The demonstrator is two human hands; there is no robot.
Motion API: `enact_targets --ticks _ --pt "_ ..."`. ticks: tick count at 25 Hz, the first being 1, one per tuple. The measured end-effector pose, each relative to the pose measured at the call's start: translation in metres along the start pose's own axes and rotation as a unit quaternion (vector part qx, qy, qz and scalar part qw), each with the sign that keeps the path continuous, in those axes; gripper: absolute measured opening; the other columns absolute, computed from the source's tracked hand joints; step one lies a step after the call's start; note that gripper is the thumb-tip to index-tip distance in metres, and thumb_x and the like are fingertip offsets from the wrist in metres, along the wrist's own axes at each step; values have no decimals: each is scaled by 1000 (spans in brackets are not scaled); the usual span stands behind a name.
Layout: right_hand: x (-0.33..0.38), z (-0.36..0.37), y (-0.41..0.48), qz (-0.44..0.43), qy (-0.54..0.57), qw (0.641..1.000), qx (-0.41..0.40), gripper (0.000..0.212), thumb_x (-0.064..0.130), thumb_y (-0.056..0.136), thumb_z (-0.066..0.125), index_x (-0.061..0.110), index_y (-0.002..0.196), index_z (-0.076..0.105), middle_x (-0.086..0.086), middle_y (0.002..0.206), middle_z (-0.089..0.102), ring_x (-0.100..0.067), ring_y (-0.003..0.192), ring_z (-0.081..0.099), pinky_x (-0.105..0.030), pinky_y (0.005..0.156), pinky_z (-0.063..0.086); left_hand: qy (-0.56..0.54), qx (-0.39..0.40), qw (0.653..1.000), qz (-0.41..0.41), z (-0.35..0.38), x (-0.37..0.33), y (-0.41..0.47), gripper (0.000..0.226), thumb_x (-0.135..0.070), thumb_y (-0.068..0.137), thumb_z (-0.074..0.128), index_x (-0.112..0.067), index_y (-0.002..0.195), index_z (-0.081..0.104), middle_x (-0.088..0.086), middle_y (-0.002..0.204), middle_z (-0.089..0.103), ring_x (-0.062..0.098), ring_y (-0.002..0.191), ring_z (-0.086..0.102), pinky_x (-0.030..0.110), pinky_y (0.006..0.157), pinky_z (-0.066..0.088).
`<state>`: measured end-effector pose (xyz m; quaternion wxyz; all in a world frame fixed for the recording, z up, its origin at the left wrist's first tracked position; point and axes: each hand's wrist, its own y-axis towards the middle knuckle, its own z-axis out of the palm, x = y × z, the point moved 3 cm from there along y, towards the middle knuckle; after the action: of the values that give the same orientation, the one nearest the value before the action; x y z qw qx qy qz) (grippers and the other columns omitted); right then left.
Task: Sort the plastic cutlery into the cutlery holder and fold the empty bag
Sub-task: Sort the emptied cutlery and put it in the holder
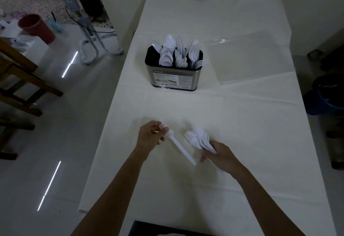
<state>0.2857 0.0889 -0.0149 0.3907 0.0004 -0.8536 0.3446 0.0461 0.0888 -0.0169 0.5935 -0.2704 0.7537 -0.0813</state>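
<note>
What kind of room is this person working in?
Likely a home dining room: a long cloth-covered table, wooden chairs on a tiled floor, and a filled cutlery holder.

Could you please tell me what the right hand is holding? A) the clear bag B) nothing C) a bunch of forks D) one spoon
C: the right hand grips a bunch of white forks by their handles, while the clear bag lies flat beside the cutlery holder.
</note>
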Motion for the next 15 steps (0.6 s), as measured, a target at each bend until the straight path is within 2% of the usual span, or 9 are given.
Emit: enact_targets --ticks 2,4,7,10,12,15 --pt "4 3 -8 -5 90 996 5 24 27 90 58 22 71 70 12 75 71 -5 75 62 -20 70 43 -16 48 999 0 11 -4 -13 9 -7 79 73 -9 83 65 4 68 67 6 47 60 18 41 44" --pt "12 10 -17 3 159 987 29 20 28 92 55 23 81 70 11 76 71 -3 68 62 -16 62 44 -32 93 995 7 26 -9 -24 13 -7 80 72 -9 92 68 3 71 68 8 54 62 20 45 49" --pt "23 16 -29 -1 204 977 60 21 33 96 48 20 91 63 8 73 70 -4 64 62 -13 58 46 -38 119 992 26 41 -14 -32 14 -8 83 68 -9 97 72 3 75 70 6 59 64 21 51 53" --pt "26 15 -37 -16 196 978 65 36 40 99 37 19 79 58 12 63 62 -3 59 52 -15 60 40 -70 120 990 9 42 -16 -33 5 -7 83 68 -9 87 72 3 75 70 8 65 66 21 57 55" --pt "26 18 -41 -13 199 977 77 44 43 99 31 20 68 50 13 55 50 -2 54 44 -18 61 34 -92 141 986 12 44 -18 -35 5 -6 83 68 -11 83 69 0 75 71 10 70 67 25 66 58" --pt "33 24 -47 -2 242 964 112 49 40 100 26 22 59 45 7 56 40 -4 52 42 -10 61 42 -102 175 979 29 51 -23 -41 5 -5 84 67 -8 83 63 -1 72 72 13 70 68 35 73 59"
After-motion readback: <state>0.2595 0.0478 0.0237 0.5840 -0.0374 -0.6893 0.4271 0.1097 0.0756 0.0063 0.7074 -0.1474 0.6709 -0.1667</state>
